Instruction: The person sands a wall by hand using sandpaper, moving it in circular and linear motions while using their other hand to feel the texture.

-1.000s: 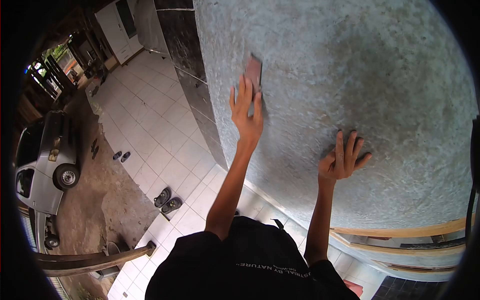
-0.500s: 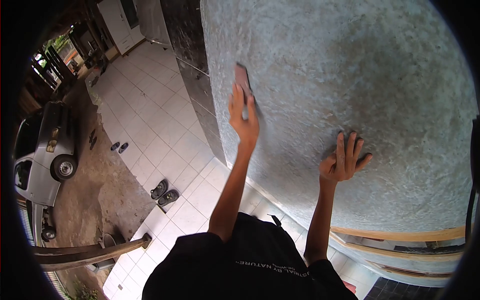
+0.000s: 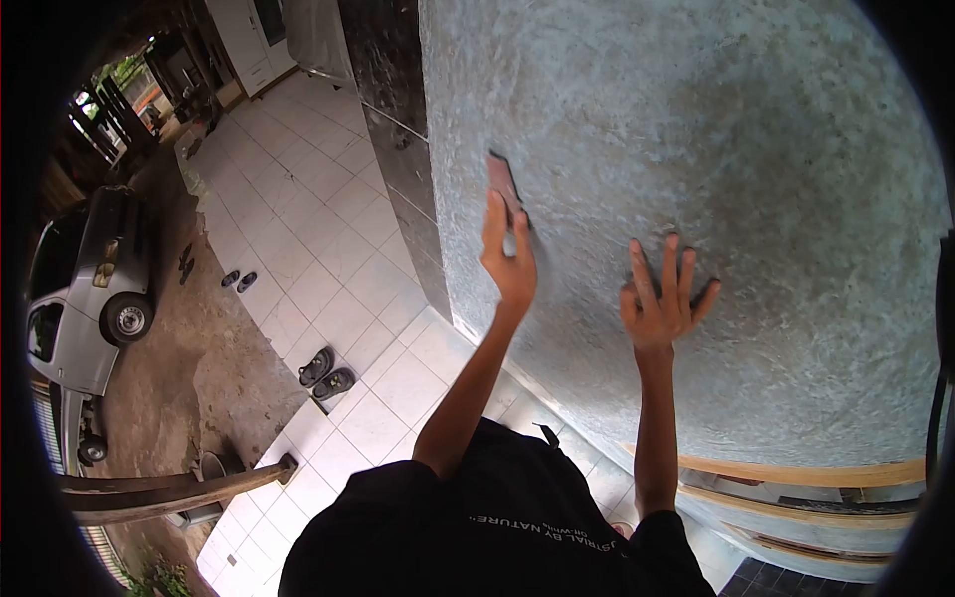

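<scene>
My left hand (image 3: 510, 264) is closed on a flat, reddish-brown rectangular block (image 3: 503, 183) with a dark edge. The block lies against the rough grey-blue plastered wall (image 3: 597, 119), near the wall's left side. Its lower end is hidden behind my fingers. Farther right, my right hand (image 3: 662, 303) is laid on the same wall with its fingers spread, and nothing shows in it.
Dark tiles (image 3: 386, 104) edge the wall on the left. White floor tiles (image 3: 318, 219) run below, with black sandals (image 3: 326, 373) on them. A silver vehicle (image 3: 90, 289) and a wooden beam (image 3: 189, 495) are at left. Wooden frames (image 3: 796, 471) sit at lower right.
My left hand has slid lower on the wall with the block. My right hand has shifted left and its fingers are spread wider. The whole view has turned slightly.
</scene>
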